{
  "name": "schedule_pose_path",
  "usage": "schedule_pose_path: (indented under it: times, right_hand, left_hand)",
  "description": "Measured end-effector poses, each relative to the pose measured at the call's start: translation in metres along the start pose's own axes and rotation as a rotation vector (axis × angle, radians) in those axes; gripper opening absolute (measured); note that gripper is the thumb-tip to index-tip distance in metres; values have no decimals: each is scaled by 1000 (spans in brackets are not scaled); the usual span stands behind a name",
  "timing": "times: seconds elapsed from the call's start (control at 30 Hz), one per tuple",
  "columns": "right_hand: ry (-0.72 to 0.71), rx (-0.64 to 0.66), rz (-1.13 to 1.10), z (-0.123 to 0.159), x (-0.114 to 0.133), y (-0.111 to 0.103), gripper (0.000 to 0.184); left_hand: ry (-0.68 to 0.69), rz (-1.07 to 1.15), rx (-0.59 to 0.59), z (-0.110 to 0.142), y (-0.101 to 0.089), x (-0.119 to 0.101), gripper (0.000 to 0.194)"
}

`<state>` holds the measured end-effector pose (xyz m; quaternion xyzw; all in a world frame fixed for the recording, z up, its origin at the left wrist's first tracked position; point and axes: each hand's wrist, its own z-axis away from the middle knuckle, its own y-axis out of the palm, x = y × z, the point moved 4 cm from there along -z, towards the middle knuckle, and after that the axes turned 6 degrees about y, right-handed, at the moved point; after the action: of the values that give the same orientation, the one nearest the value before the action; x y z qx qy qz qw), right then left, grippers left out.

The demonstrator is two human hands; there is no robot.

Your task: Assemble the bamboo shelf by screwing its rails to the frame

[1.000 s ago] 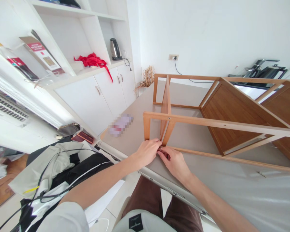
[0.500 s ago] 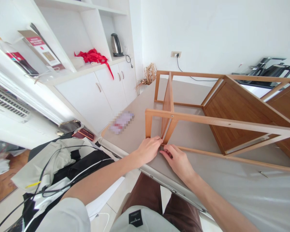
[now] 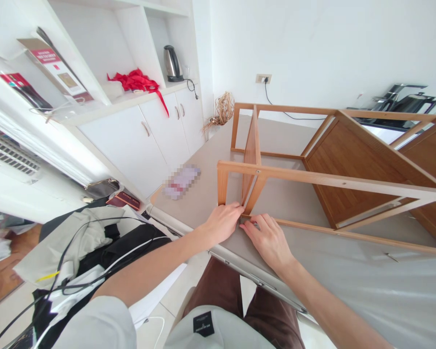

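Note:
A wooden shelf frame (image 3: 298, 180) lies on its side on the grey table, with brown slatted-looking panels set at a slant between its rails. My left hand (image 3: 225, 224) is closed at the near lower rail, its fingertips against the wood where a cross panel meets it. Just right of it, my right hand (image 3: 267, 237) pinches thumb and finger together at the same joint. Whatever lies between those fingertips is too small to make out. A thin metal piece, perhaps a screw or bolt (image 3: 391, 257), rests on the table to the right.
The grey table (image 3: 327, 278) runs beneath the frame. A blurred-out packet (image 3: 181, 182) lies at its left end. Behind the frame stand a black kettle set (image 3: 409, 109) and a wall socket (image 3: 263, 78). Clothes and cables (image 3: 94, 242) are heaped at the left.
The view has shifted slightly. My right fingers have turned a little at the joint, with the back of the hand more raised. My left hand stays in place.

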<state>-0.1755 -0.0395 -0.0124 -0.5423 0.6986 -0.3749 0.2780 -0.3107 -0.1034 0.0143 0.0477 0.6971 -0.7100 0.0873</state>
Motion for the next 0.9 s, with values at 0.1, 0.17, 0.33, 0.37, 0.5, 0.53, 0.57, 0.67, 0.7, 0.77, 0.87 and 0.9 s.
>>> schedule_pose_path:
  times: [0.1,0.17,0.33,0.37,0.5,0.53,0.57,0.67,0.7,0.77,0.87,0.9]
  right_hand:
    - [-10,11,0,1,1,1,23]
    - [-19,29,-7,1,1,3,25]
    - [-22,63,-26,3,2,6,30]
    - [-18,56,-36,3,2,6,30]
    - [31,18,-88,2,2,5,28]
    - [44,19,-105,1,2,5,28]
    - [52,22,-120,1,2,5,29]
    - [62,32,-140,-1,2,6,30]
    - [62,34,-138,-1,2,6,30]
    - [56,41,-135,-1,1,6,30]
    - [44,51,-139,0,0,7,30]
    - [44,53,-141,0,-1,7,30]
  left_hand:
    - [-1,-6,-8,0,2,0,23]
    - [-1,-10,-12,-1,2,1,23]
    - [0,-14,-8,-1,2,1,22]
    - [-1,-14,-6,-1,2,1,22]
    - [-7,-12,1,-1,3,1,22]
    - [-9,-12,3,-1,3,1,22]
    - [-11,-11,6,-1,3,1,22]
    - [-14,-13,9,-1,3,1,24]
    - [-14,-14,8,-1,3,1,25]
    - [-10,-18,5,-1,3,1,26]
    - [-6,-22,4,-1,4,1,26]
    - [-6,-23,5,-1,4,1,26]
